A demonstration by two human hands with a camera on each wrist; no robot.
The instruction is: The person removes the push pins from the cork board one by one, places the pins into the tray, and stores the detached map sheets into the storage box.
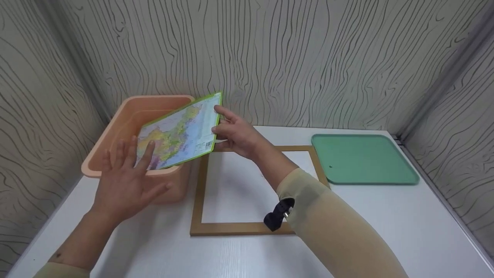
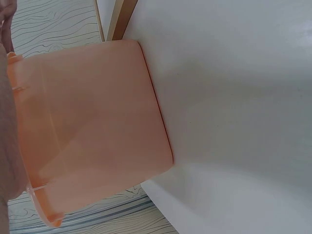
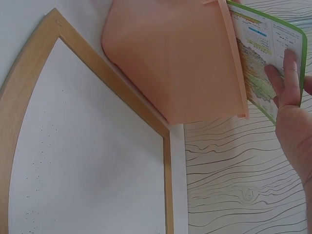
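My right hand [image 1: 235, 133] pinching a glossy map board [image 1: 179, 133], its lower corner hidden behind my spread, empty left hand [image 1: 125, 179], smooth peach tub [image 1: 115, 127] at ten o'clock

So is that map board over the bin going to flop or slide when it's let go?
The map board looks stiff: it stays flat, tilted on the peach bin rim. Its glossy face may slip. The right hand pinches one edge; the left hand lies flat against the lower end, so it probably feels light.

Glossy printed map board [image 1: 179, 133], matt peach plastic tub [image 1: 127, 123], wooden frame [image 1: 198, 193].
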